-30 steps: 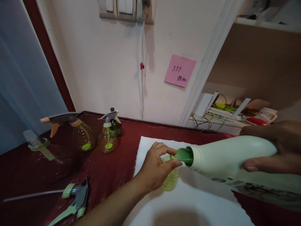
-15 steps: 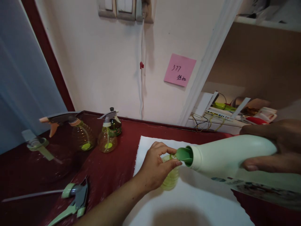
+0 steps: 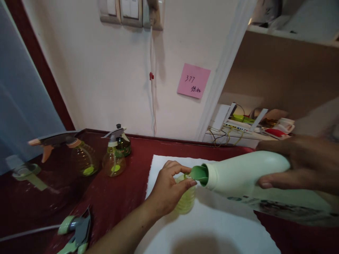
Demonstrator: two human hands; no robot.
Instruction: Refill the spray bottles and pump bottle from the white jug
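My left hand [image 3: 171, 187] pinches the neck of a small ribbed, translucent yellow-green bottle [image 3: 186, 203] with thumb and fingers. That bottle has no spray head on it and stands on a white sheet [image 3: 222, 225]. From the right, my right hand [image 3: 293, 169] grips a large pale green jug [image 3: 241, 173], tilted almost level. The jug's green pouring spout [image 3: 198, 173] meets the small bottle's mouth, partly behind my left fingers. I cannot make out any liquid flowing. A detached green-and-grey trigger spray head [image 3: 76, 229] with a long tube lies on the table at lower left.
Spray bottles stand at the back left: one with an orange trigger [image 3: 84, 158], a smaller clear one [image 3: 113, 160] and a dark green one [image 3: 123, 144]. A white router [image 3: 238, 127] with cables sits on the right shelf. A pink note [image 3: 194, 81] sticks to the wall.
The view has swung a little, so everything sits farther left in the picture. Both hands keep their holds, and the spout stays at the small bottle's mouth.
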